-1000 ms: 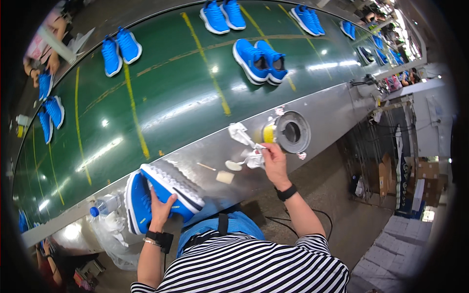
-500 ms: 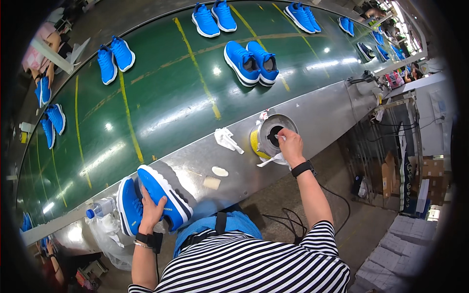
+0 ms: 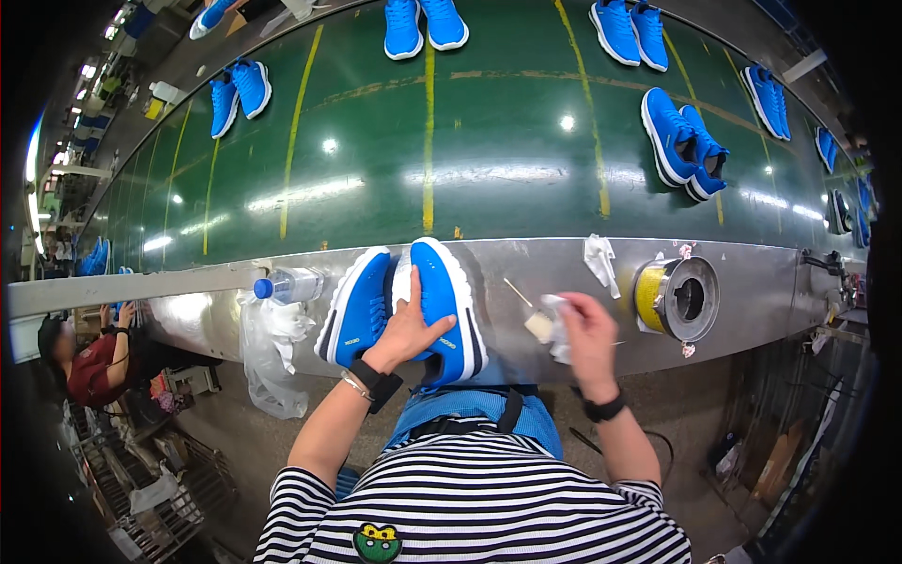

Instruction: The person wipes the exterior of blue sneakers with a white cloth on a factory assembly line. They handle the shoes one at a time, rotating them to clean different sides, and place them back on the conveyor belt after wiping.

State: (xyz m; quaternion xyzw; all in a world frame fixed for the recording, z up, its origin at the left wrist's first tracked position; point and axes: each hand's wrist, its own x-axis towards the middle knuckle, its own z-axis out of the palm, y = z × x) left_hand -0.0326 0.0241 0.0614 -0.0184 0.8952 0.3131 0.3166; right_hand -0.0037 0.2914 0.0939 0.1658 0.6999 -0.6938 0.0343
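A pair of blue sneakers with white soles stands on the metal ledge in front of me. My left hand [image 3: 406, 331] grips the right sneaker [image 3: 445, 299], its index finger pointing along the inner side and its thumb across the upper. The left sneaker [image 3: 354, 315] stands beside that hand. My right hand [image 3: 590, 340], smeared by motion, pinches a white cloth [image 3: 561, 331] above the ledge. Just behind the cloth lie a small beige block [image 3: 538, 325] and a thin stick [image 3: 518, 292]. Further right is a round metal can [image 3: 711, 279] with a yellow band and a dark opening.
A green conveyor belt [image 3: 376, 202] with yellow lines carries several pairs of blue sneakers [image 3: 627, 36] beyond the ledge. A crumpled white rag [image 3: 599, 263] lies left of the can. A blue-capped bottle [image 3: 296, 285] and a plastic bag [image 3: 270, 362] are at left. Another person [image 3: 99, 362] works far left.
My right hand has left the can's opening and come toward the sneakers with the white cloth. My left hand stays on the right sneaker. The view has turned left.
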